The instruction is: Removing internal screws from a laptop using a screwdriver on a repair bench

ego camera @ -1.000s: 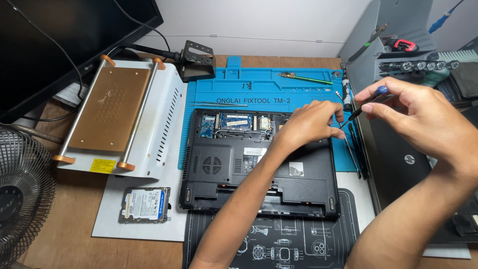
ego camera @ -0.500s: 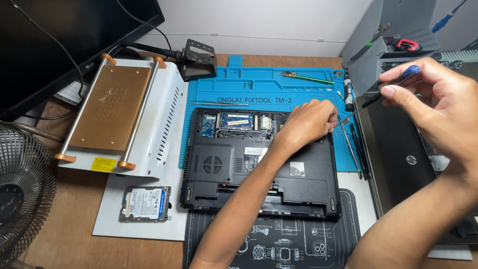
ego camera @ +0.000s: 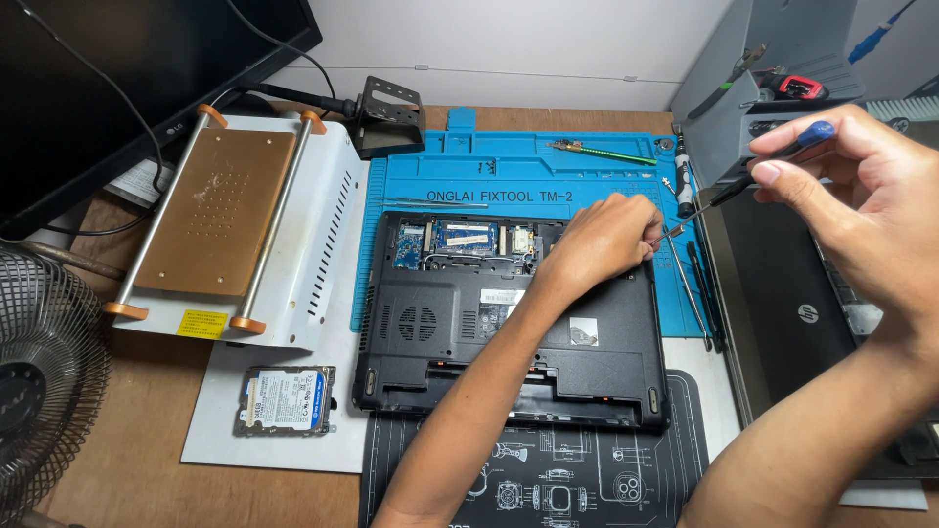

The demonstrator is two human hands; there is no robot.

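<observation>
A black laptop [ego camera: 469, 323] lies bottom-up on a blue work mat [ego camera: 509, 166], with a back compartment uncovered and circuit boards showing. My left hand [ego camera: 602, 240] rests on the laptop's far right corner, its fingers curled together at the tip of a screwdriver. Whether something small sits between those fingers is hidden. My right hand [ego camera: 871, 205] is raised to the right and grips the blue and black screwdriver [ego camera: 792, 144] by its handle. The shaft slants down and left towards my left hand.
A white heating-plate machine [ego camera: 235, 225] stands left of the mat, with a bare hard drive [ego camera: 286, 399] in front of it. A monitor [ego camera: 117, 88] and a fan [ego camera: 39, 391] are at the left. A dark grey laptop [ego camera: 792, 303] and a grey tool rack [ego camera: 773, 68] are on the right.
My right hand has lifted up and to the right with the screwdriver, away from the laptop's corner. My left hand has stayed on the corner.
</observation>
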